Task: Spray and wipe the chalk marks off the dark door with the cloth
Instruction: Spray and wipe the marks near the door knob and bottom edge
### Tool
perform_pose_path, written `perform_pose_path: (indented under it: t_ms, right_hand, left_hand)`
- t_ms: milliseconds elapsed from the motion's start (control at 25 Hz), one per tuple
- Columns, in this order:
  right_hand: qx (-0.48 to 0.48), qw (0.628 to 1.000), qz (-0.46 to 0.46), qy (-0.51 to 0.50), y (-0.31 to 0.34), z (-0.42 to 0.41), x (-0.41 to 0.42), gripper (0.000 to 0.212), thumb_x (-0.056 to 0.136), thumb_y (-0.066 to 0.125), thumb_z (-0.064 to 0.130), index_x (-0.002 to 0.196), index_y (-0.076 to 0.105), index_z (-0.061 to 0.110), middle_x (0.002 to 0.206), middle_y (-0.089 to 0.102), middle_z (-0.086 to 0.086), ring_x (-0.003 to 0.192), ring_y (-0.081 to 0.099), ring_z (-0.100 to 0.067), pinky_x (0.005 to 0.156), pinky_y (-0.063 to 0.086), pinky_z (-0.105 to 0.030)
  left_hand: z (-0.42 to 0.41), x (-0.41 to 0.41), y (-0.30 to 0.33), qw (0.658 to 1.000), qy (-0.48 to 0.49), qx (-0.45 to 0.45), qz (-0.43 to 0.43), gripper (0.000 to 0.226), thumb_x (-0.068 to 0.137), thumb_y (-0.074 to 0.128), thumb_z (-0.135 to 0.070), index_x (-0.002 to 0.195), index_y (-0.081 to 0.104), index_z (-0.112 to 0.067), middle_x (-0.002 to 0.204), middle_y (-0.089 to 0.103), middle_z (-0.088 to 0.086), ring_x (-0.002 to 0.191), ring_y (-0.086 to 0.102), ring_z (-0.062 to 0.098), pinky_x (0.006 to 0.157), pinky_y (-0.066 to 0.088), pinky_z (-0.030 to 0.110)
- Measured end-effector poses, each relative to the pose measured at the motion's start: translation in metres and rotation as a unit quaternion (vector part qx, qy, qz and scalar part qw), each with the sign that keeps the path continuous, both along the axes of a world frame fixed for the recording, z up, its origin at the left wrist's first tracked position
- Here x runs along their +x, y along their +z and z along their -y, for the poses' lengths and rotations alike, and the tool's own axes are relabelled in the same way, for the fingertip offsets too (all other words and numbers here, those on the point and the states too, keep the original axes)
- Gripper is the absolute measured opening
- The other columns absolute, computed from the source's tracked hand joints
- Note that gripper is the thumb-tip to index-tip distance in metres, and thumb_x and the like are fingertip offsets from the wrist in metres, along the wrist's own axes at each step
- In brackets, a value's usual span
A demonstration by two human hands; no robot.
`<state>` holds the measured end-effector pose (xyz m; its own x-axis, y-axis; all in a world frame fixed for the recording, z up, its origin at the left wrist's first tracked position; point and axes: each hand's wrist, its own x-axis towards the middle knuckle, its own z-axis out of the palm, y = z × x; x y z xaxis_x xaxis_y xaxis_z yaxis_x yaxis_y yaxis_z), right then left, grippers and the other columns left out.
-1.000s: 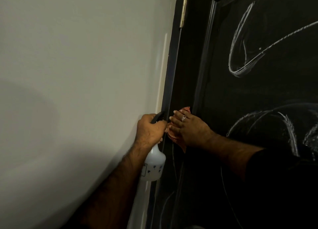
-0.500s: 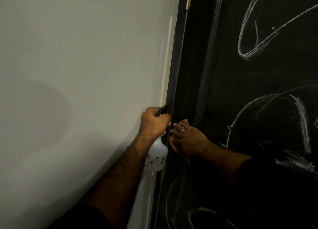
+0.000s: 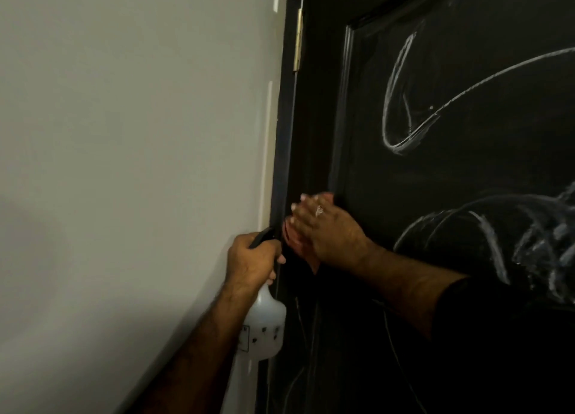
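Mid-frame on the dark door [image 3: 435, 195], right hand [image 3: 326, 230] flat-fingered on pinkish cloth [image 3: 298, 242], left hand [image 3: 252, 258] gripping spray bottle [image 3: 263, 326].

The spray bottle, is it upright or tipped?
Roughly upright: the spray bottle hangs body-down from the left hand, nozzle on top.

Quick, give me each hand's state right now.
Left hand: grips the spray bottle.
Right hand: open, fingers straight, pressing the cloth on the door.
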<state>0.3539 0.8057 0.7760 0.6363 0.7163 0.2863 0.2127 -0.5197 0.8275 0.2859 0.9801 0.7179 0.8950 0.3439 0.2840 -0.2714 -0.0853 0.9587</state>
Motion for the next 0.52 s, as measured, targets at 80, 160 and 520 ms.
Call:
perform_pose_path:
  t_ms: [80, 160, 520]
  right_hand:
    - [0.060, 0.996, 0.070, 0.004, 0.059, 0.010, -0.010, 0.071, 0.109, 0.026, 0.051, 0.170, 0.010, 0.019, 0.178, 0.007, -0.015, 0.164, 0.001, -0.041, 0.130, -0.001, -0.057]
    - [0.074, 0.988, 0.134, -0.025, 0.125, 0.027, -0.022, 0.074, 0.109, 0.027, 0.054, 0.171, 0.002, 0.020, 0.178, -0.002, -0.014, 0.164, -0.006, -0.040, 0.132, -0.003, -0.057]
    - [-0.065, 0.986, 0.149, -0.029, 0.196, 0.109, -0.074, 0.074, 0.105, 0.014, 0.060, 0.169, 0.021, 0.024, 0.177, 0.016, -0.008, 0.164, 0.010, -0.036, 0.130, 0.009, -0.055]
  left_hand:
    - [0.005, -0.002, 0.023, 0.999, -0.019, -0.041, 0.002, 0.014, 0.087, 0.064, -0.008, 0.080, 0.074, -0.002, 0.070, 0.076, 0.014, 0.049, 0.053, 0.025, 0.050, 0.046, 0.030]
    - [0.012, -0.006, 0.049, 0.997, -0.048, -0.057, 0.015, 0.016, 0.089, 0.064, -0.010, 0.080, 0.073, -0.002, 0.067, 0.071, 0.015, 0.047, 0.049, 0.022, 0.046, 0.042, 0.028]
    - [0.050, -0.032, 0.171, 0.979, -0.171, -0.055, 0.098, 0.015, 0.092, 0.065, -0.016, 0.093, 0.074, -0.005, 0.086, 0.080, 0.018, 0.052, 0.055, 0.015, 0.052, 0.045, 0.029]
